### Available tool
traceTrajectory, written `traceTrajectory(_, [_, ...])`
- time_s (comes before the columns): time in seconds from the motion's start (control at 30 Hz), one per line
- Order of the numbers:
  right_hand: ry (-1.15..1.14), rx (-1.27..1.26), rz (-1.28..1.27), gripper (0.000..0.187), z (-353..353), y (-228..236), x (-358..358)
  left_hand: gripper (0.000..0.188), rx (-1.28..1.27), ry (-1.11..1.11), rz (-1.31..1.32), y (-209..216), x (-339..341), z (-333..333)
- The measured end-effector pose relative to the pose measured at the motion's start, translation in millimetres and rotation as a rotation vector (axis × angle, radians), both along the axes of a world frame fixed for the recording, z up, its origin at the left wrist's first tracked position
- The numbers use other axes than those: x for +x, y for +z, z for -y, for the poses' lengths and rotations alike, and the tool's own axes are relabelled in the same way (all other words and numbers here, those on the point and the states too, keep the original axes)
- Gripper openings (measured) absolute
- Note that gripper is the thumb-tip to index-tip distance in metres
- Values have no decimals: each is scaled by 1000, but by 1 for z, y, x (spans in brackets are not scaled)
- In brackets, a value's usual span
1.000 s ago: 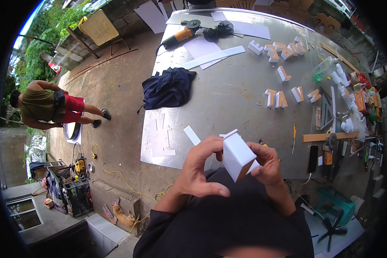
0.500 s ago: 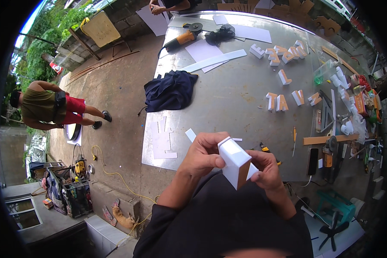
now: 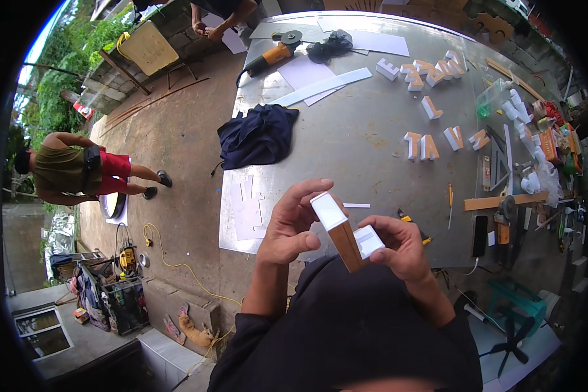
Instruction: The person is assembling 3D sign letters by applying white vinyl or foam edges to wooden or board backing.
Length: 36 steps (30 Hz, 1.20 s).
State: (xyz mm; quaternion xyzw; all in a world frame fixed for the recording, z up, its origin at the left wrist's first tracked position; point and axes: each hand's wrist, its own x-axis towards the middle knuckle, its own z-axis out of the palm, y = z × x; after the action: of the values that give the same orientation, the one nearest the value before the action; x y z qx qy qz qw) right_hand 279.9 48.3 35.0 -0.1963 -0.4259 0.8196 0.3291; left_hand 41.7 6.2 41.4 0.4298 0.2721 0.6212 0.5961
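A three-dimensional block letter [image 3: 345, 236] with white side walls and a brown face is held above the near edge of the metal table. My right hand [image 3: 398, 245] pinches its short white arm between thumb and fingers. Around the upper end of the letter, my left hand [image 3: 291, 225] is open, its thumb apart from the index finger. Whether the left fingertips touch the far side of the letter is hidden. Just beyond the hands, a thin white strip [image 3: 357, 206] and a yellow-and-black tool [image 3: 415, 225] lie on the table.
Several finished block letters [image 3: 431, 108] stand at the table's right. An angle grinder [image 3: 274, 53], dark blue cloth [image 3: 258, 135] and white sheet cutouts [image 3: 243, 215] lie leftward. A phone [image 3: 479, 235] with a cable is at right. Another person [image 3: 75, 163] stands left; a cat [image 3: 195, 332] lies below.
The block letter has turned in my hands, showing more of its brown face and the hollow of its short arm. My left thumb and fingers have come away from their grip on it.
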Motion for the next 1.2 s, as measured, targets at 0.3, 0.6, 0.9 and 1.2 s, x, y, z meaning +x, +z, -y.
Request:
traceTrajectory(0.3, [-251,277,312,46,-4,22,-13,92,-253,382,-266,22,26,12])
traceTrajectory(0.6, [-270,614,428,62,-3,43,-9,80,-251,398,-17,37,28,13])
traceTrajectory(0.9, [-141,301,45,63,-5,28,-2,83,-285,254,222,25,20,9])
traceTrajectory(1.2, [-41,451,-45,47,-24,6,3,80,-372,140,358,14,25,6])
